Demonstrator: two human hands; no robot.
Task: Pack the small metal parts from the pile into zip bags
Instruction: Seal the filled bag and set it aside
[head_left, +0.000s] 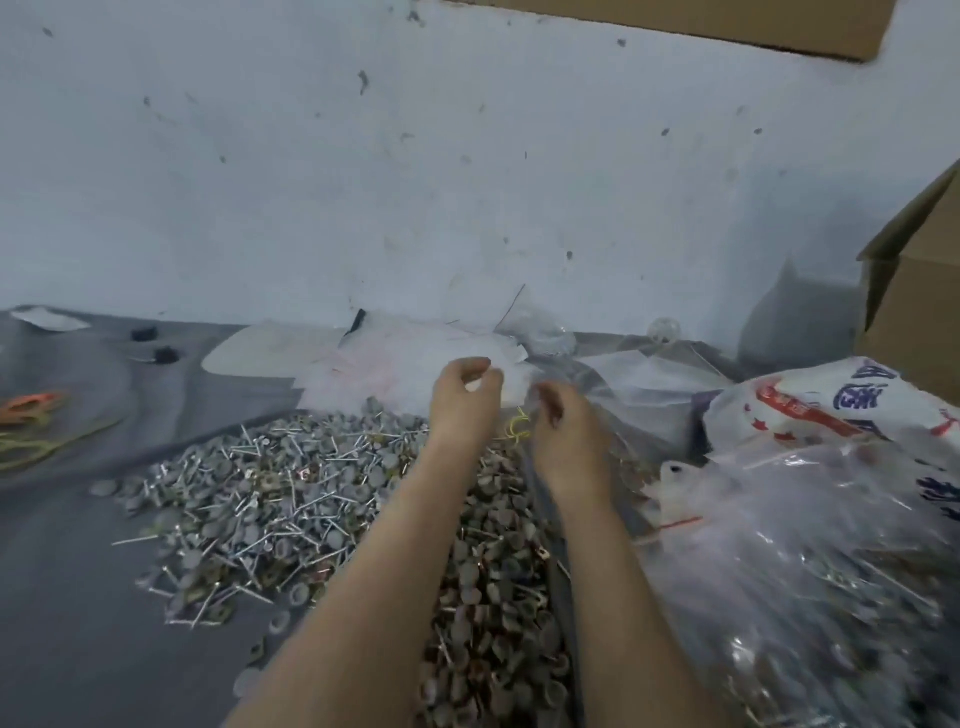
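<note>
Both hands reach past the far edge of the pile (270, 499) of nails and round grey caps on the bench (78, 571). The left hand (465, 387) and the right hand (558, 415) each have their fingers curled inward beside clear film (639, 379), but blur hides whether either grasps it. The one heap is partly covered by two forearms, with its parts and the stacked empty zip bags (384, 364) behind it uncountable, while the filled clear bags (810, 551) smear together at the right, cut off like the one printed plastic bag (810, 400) and the one cardboard box (914, 322).
</note>
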